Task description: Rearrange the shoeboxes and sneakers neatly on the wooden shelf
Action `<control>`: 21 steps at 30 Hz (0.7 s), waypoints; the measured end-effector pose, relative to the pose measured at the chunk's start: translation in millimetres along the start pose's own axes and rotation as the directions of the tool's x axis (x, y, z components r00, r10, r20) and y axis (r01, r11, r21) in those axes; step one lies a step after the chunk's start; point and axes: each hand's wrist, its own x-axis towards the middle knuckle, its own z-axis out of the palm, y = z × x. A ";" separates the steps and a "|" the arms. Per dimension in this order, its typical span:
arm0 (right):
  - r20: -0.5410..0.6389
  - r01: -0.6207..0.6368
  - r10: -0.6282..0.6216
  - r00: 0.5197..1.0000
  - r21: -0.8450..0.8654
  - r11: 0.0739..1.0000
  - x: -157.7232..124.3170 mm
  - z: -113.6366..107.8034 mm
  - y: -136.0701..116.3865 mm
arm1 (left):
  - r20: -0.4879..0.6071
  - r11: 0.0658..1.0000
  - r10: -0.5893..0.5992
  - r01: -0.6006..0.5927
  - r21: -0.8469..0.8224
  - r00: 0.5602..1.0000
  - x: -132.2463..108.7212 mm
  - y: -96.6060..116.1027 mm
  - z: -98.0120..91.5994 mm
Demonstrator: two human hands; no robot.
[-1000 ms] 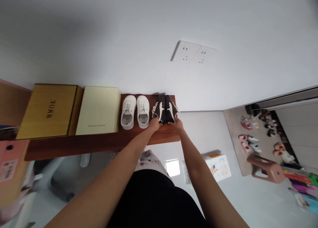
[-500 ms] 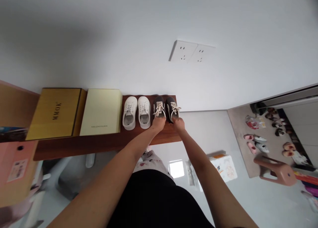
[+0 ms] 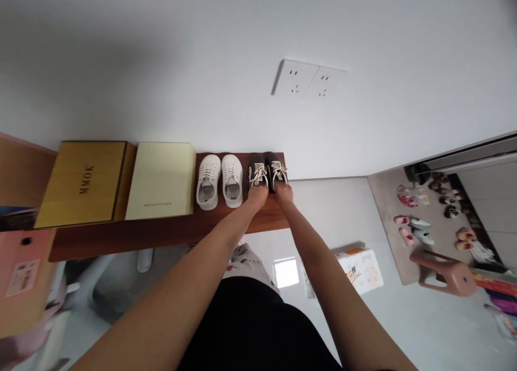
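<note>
Two dark sneakers with cream laces stand side by side, toes to the wall, at the right end of a reddish-brown wooden shelf (image 3: 226,220). My left hand (image 3: 257,195) is closed on the heel of the left dark sneaker (image 3: 257,169). On the heel of the right dark sneaker (image 3: 277,169), my right hand (image 3: 284,193) is closed too. Some fingers of both hands are hidden inside the shoes. Just left of them sit a white sneaker (image 3: 231,180) and its white mate (image 3: 209,180), toes also to the wall.
Left along the shelf lie a pale yellow shoebox (image 3: 160,180) and a gold MMOK box (image 3: 84,182). A pink box (image 3: 24,268) is at the lower left. Wall sockets (image 3: 309,79) are above. A pink stool (image 3: 444,274) and several shoes stand on the floor at right.
The right dark sneaker has moved left with my right hand, closing the gap to its mate. The whole view has shifted slightly.
</note>
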 end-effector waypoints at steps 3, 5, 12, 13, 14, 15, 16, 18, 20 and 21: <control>-0.033 -0.021 0.021 0.999 0.016 1.000 -8.4 1.2 -3.3 | 0.021 0.999 -0.007 0.006 0.050 1.000 -2.7 -2.5 -4.6; -0.098 0.002 0.003 0.995 0.051 0.999 -18.1 0.7 -3.6 | -0.010 0.999 0.025 -0.024 0.041 1.000 -7.4 -3.7 -10.3; -0.372 0.006 0.175 0.911 0.438 0.899 -90.9 9.0 -5.5 | -0.298 0.930 0.094 -0.191 -0.315 0.950 -85.2 -60.6 -38.5; -0.362 -0.021 0.234 0.903 0.506 0.863 -106.6 15.0 -7.3 | -0.306 0.928 0.049 -0.157 -0.337 0.951 -106.0 -78.8 -39.5; -0.331 -0.050 0.283 0.900 0.566 0.823 -122.6 22.0 -9.5 | -0.301 0.930 -0.009 -0.103 -0.353 0.954 -128.4 -98.5 -38.7; -0.275 -0.075 0.302 0.913 0.615 0.785 -138.0 29.8 -12.1 | -0.281 0.931 -0.070 -0.039 -0.364 0.957 -151.8 -119.1 -36.1; -0.208 -0.089 0.287 0.935 0.647 0.757 -152.0 37.4 -15.0 | -0.250 0.926 -0.138 0.036 -0.375 0.958 -175.3 -140.0 -32.0; -0.074 -0.100 0.199 0.977 0.666 0.739 -172.5 49.9 -22.4 | -0.173 0.898 -0.278 0.191 -0.397 0.945 -220.1 -180.9 -21.0; -0.005 -0.089 0.123 0.992 0.662 0.744 -179.9 54.5 -33.9 | -0.119 0.840 -0.405 0.318 -0.439 0.906 -257.5 -218.0 -11.1; 0.013 -0.076 0.091 0.996 0.663 0.745 -178.4 53.4 -42.0 | -0.130 0.794 -0.481 0.367 -0.484 0.867 -272.4 -234.7 -8.4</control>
